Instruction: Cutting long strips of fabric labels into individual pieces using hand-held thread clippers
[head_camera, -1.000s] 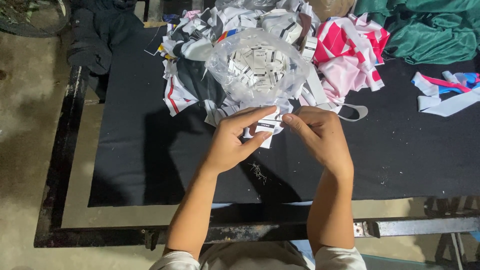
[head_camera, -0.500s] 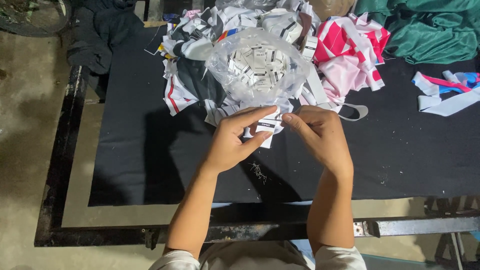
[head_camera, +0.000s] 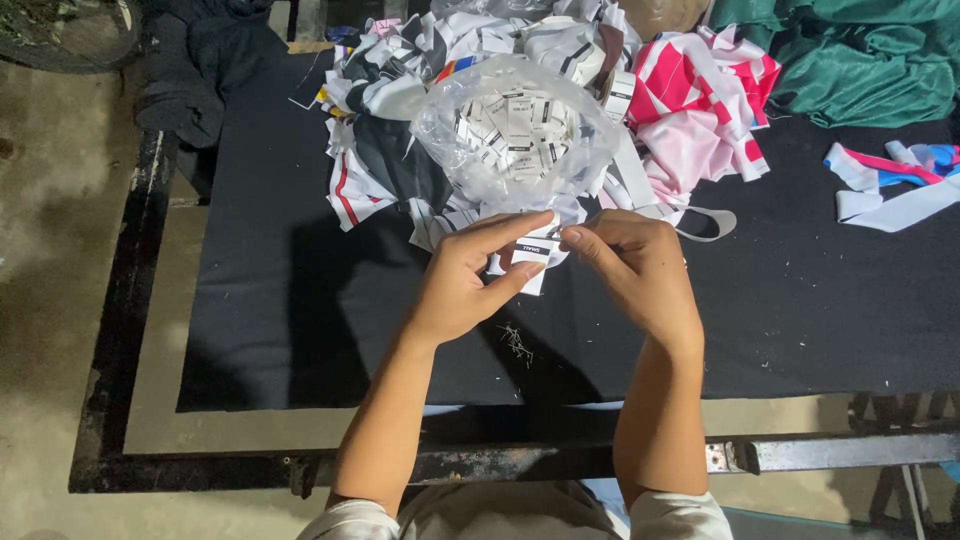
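Observation:
My left hand (head_camera: 465, 280) and my right hand (head_camera: 635, 270) meet over the black table cover (head_camera: 300, 330), both pinching a small white fabric label (head_camera: 533, 258) with a dark printed strip. Left thumb and forefinger grip its left side; right fingertips hold its upper right corner. Just beyond the hands lies a clear plastic bag (head_camera: 510, 135) filled with several similar white labels, its mouth facing me.
Black-and-white fabric pieces (head_camera: 390, 120) are heaped behind the bag. Pink and white cloth (head_camera: 700, 110) lies to the right, green cloth (head_camera: 860, 60) at far right, striped strips (head_camera: 895, 185) near the right edge. Loose thread bits (head_camera: 515, 340) lie below the hands. Dark metal frame (head_camera: 130, 300) borders the table.
Both hands stay in nearly the same place on the label; the fingers have shifted slightly and the label shows more between them.

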